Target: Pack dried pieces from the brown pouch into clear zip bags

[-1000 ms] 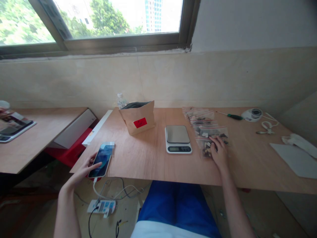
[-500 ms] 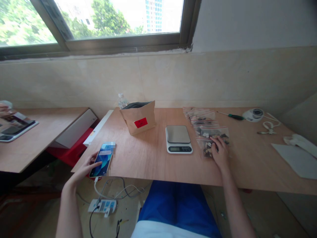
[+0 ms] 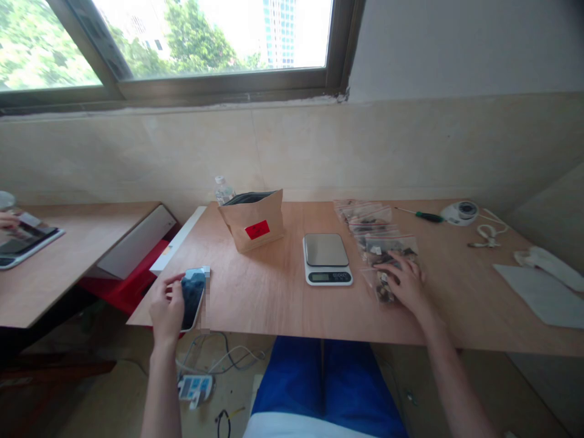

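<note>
My left hand (image 3: 166, 309) is at the left side of a smartphone (image 3: 193, 293) near the table's front left edge. Its fingers are loosely bent and apart, and the phone's screen looks dark. At the right, my right hand (image 3: 405, 281) rests with spread fingers on the nearest of several clear zip bags (image 3: 371, 228), which hold small dark and brown pieces. Its fingertips touch the plastic, and the hand covers part of the front bag (image 3: 384, 291). Between my hands lies a kitchen scale (image 3: 326, 250) with a bare steel plate.
A brown paper pouch (image 3: 254, 226) with a red label stands open, a plastic bottle (image 3: 223, 190) behind it. Toward the right are a green screwdriver (image 3: 429, 216), a white dome camera (image 3: 460, 213) with cable and a white sheet (image 3: 541, 295). Another person's hand (image 3: 8, 220) shows far left.
My left hand has lifted off the phone's screen and turned upward beside it; the lit screen has gone dark. My right hand has spread its fingers over the bags.
</note>
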`<act>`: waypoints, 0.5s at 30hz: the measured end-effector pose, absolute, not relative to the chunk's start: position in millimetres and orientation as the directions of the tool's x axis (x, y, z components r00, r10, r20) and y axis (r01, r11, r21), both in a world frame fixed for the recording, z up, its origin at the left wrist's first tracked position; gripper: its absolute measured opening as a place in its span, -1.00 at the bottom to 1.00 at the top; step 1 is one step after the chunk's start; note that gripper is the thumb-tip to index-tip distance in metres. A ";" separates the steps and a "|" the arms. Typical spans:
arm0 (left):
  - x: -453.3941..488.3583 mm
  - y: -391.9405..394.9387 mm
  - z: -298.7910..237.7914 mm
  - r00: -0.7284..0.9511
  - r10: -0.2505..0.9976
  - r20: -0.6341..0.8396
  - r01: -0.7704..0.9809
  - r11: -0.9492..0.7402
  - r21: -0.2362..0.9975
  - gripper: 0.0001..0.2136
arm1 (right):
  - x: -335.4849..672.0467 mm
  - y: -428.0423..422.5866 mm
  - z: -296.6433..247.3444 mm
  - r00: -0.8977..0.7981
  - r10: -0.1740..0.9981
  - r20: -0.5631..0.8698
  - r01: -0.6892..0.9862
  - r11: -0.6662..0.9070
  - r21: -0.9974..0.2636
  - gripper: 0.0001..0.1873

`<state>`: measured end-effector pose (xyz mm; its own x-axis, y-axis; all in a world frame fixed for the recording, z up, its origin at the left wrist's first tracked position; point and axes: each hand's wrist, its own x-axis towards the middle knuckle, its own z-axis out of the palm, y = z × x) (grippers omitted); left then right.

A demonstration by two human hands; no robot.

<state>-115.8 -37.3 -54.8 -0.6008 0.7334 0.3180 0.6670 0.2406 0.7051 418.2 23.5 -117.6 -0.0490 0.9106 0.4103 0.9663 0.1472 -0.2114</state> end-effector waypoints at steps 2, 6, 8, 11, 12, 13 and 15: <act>-85.8 -41.5 -51.1 -0.530 0.790 0.309 0.646 0.140 0.750 -0.71 | 420.9 23.0 -112.8 -0.086 0.921 0.381 0.964 0.173 -0.203 -0.70; -27.0 -51.7 -58.8 -0.246 0.950 0.194 0.618 0.000 0.786 -0.73 | 425.9 24.9 -108.1 -0.122 0.935 0.332 0.955 0.202 -0.217 -0.76; -4.0 -56.7 -66.0 -0.149 0.979 0.142 0.600 -0.025 0.800 -0.73 | 427.4 26.1 -108.2 -0.132 0.937 0.323 0.954 0.208 -0.217 -0.70; 9.4 -62.0 -71.6 -0.141 0.979 0.149 0.596 -0.036 0.802 -0.72 | 427.4 26.4 -111.1 -0.166 0.935 0.313 0.949 0.238 -0.207 -0.63; 5.4 -62.7 -71.5 -0.203 0.964 0.173 0.614 -0.012 0.789 -0.72 | 426.8 25.9 -112.7 -0.178 0.933 0.313 0.946 0.250 -0.208 -0.62; -3.6 -62.7 -70.6 -0.297 0.933 0.203 0.639 0.037 0.768 -0.71 | 425.8 24.9 -114.6 -0.182 0.931 0.318 0.943 0.257 -0.212 -0.61; -35.6 -60.3 -68.1 -0.518 0.807 0.284 0.674 0.180 0.716 -0.68 | 423.5 21.8 -119.3 -0.155 0.930 0.332 0.943 0.239 -0.229 -0.60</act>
